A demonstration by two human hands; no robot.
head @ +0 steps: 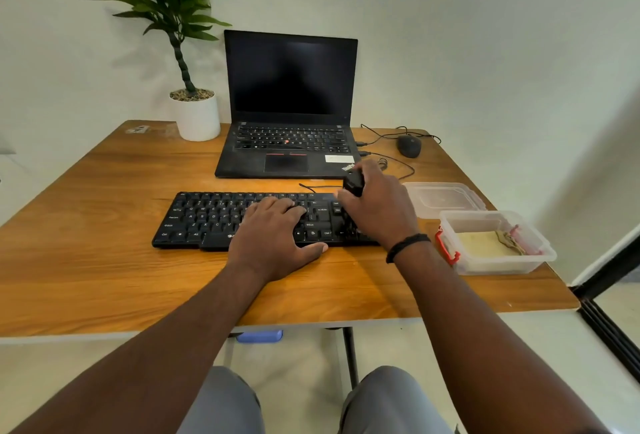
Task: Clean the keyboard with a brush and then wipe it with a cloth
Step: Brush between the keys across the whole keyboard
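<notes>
A black keyboard (207,218) lies across the middle of the wooden table (104,260). My left hand (273,236) rests flat on its right-centre keys, fingers straight, thumb on the table by the front edge. My right hand (377,205) is over the keyboard's right end and grips a black brush (353,182), whose top shows above my fingers; its bristles are hidden. A yellowish cloth (485,243) lies inside a clear plastic box (540,253) at the right.
An open black laptop (291,94) stands behind the keyboard. A potted plant (197,114) is at the back left, a black mouse (409,146) with its cable at the back right. The box's clear lid (443,198) lies beside the box.
</notes>
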